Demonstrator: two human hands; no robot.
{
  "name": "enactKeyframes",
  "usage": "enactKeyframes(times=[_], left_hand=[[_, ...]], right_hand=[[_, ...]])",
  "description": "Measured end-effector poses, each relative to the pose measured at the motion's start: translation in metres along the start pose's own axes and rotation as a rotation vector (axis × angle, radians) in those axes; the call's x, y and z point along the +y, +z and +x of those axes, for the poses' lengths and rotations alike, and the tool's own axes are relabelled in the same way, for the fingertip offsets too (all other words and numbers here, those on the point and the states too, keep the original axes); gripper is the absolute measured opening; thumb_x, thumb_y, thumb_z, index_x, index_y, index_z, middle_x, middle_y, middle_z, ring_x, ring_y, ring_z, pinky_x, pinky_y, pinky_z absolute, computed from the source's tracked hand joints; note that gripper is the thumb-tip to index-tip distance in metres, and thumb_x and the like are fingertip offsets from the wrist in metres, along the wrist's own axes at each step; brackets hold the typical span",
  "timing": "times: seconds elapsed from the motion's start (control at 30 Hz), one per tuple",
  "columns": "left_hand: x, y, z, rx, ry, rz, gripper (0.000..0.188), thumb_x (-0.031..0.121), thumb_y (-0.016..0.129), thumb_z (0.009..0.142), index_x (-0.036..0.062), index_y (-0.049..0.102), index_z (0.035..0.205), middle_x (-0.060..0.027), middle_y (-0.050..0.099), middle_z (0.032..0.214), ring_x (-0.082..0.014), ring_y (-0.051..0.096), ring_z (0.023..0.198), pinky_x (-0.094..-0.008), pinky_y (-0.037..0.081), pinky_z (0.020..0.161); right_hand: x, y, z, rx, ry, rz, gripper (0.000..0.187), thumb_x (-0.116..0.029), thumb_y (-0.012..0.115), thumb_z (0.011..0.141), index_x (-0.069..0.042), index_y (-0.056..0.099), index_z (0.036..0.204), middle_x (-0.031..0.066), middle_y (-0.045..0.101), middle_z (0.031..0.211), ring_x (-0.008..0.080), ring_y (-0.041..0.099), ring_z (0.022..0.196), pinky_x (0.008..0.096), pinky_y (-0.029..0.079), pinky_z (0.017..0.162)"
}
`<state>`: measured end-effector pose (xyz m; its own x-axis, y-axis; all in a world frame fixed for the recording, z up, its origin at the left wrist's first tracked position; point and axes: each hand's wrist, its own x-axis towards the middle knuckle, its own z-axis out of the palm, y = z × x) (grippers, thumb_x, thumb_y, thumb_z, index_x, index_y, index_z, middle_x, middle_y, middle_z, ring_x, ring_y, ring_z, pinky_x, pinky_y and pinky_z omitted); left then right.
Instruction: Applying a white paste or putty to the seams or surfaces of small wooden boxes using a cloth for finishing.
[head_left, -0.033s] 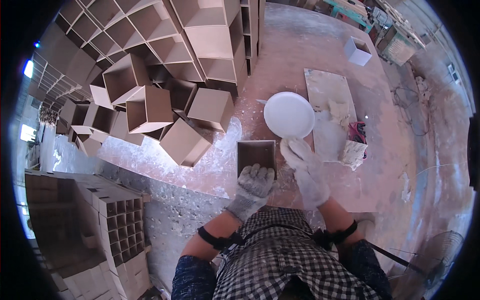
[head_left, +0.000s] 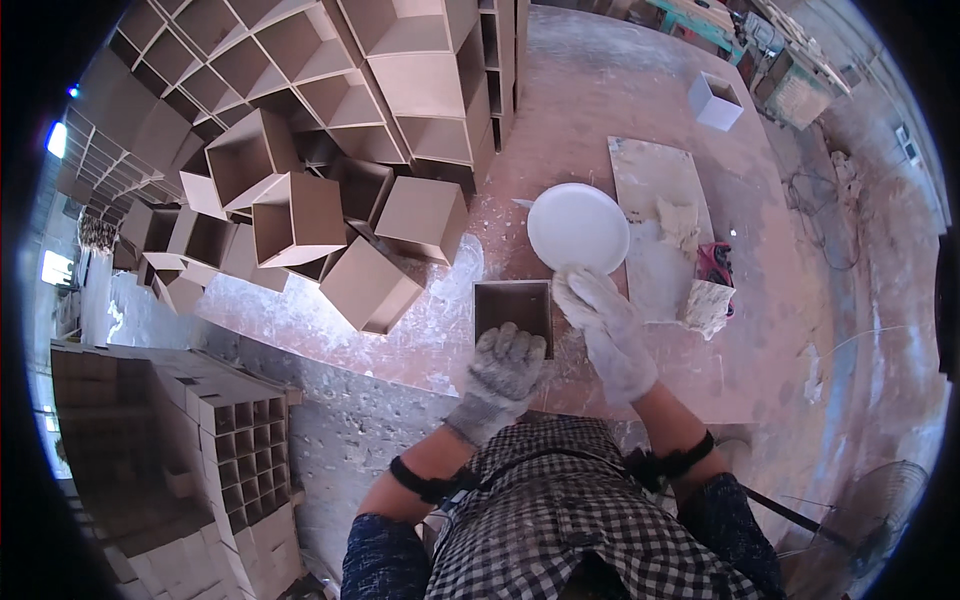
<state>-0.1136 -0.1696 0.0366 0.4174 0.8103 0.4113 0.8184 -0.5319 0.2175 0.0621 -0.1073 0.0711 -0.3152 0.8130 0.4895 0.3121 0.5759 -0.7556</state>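
Note:
An open-topped square brown board box (head_left: 512,284) sits in front of me on the work table. My left hand (head_left: 505,368), in a grey knit glove, has its fingers curled over the box's near edge. My right hand (head_left: 600,320), in a whiter, dusty glove, lies along the box's right side with its fingers stretched out and close together. Its palm is turned away, so whatever may be under it is hidden. Just beyond the right fingertips is a round white lid or plate (head_left: 578,229).
Several loose brown boxes (head_left: 298,220) are heaped to the left, before tall stacks of boxes (head_left: 425,85). A stained board (head_left: 655,165) lies at the right, bearing rags and a red-and-black item (head_left: 715,265). Farther off stands a pale box (head_left: 715,103). More boxes (head_left: 245,450) are stacked lower left.
My right hand has shifted slightly up and to the left along the box's side. The left hand has moved only a little, still on the near edge.

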Motion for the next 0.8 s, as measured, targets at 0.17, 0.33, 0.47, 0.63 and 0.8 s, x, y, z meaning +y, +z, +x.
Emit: enactKeyframes(times=[0.17, 0.33, 0.47, 0.63, 0.8], left_hand=[[-0.048, 0.001, -0.035, 0.0, 0.209, 0.094, 0.03, 0.025, 0.065, 0.074, 0.0025, 0.062, 0.094, -0.0159, 0.066, 0.092, -0.0378, 0.06, 0.109, -0.0511, 0.041, 0.101], [-0.054, 0.007, -0.049, -0.061, 0.196, 0.133, 0.029, 0.025, 0.071, 0.072, 0.0034, 0.064, 0.091, -0.0154, 0.067, 0.083, -0.0371, 0.062, 0.106, -0.054, 0.041, 0.103], [-0.047, 0.002, -0.041, -0.073, 0.147, 0.081, 0.028, 0.021, 0.066, 0.074, 0.0015, 0.062, 0.093, -0.0167, 0.066, 0.085, -0.04, 0.061, 0.108, -0.0548, 0.037, 0.105], [-0.054, 0.011, -0.052, -0.038, 0.158, 0.079, 0.024, 0.021, 0.065, 0.075, 0.002, 0.061, 0.089, -0.0172, 0.064, 0.082, -0.0393, 0.059, 0.109, -0.0555, 0.036, 0.106], [-0.041, 0.009, -0.038, -0.076, 0.102, 0.135, 0.026, 0.023, 0.069, 0.075, 0.0037, 0.063, 0.092, -0.0132, 0.065, 0.08, -0.0366, 0.06, 0.103, -0.0569, 0.038, 0.103]], right_hand=[[0.051, 0.023, -0.02, -0.217, 0.015, -0.02, 0.035, -0.004, 0.054, 0.084, -0.001, 0.055, 0.119, 0.0204, 0.055, 0.123, 0.0333, 0.054, 0.116, 0.0372, 0.044, 0.101], [-0.009, 0.027, -0.051, -0.511, -0.333, -0.879, 0.043, -0.016, 0.058, 0.076, -0.004, 0.057, 0.117, 0.015, 0.055, 0.111, 0.0332, 0.051, 0.114, 0.0405, 0.043, 0.099], [-0.028, 0.015, -0.079, -0.503, -0.242, -0.517, 0.042, -0.018, 0.058, 0.077, -0.004, 0.057, 0.117, 0.0123, 0.055, 0.104, 0.0298, 0.054, 0.104, 0.0386, 0.046, 0.087], [-0.025, 0.008, -0.016, -0.108, -0.082, -0.207, 0.026, -0.013, 0.06, 0.077, -0.002, 0.063, 0.1, 0.0094, 0.058, 0.093, 0.0279, 0.056, 0.091, 0.0362, 0.046, 0.079], [0.021, 0.023, -0.01, -0.219, -0.101, -0.138, 0.026, -0.012, 0.056, 0.079, -0.002, 0.062, 0.103, 0.0117, 0.058, 0.101, 0.0283, 0.055, 0.097, 0.0351, 0.046, 0.082]])
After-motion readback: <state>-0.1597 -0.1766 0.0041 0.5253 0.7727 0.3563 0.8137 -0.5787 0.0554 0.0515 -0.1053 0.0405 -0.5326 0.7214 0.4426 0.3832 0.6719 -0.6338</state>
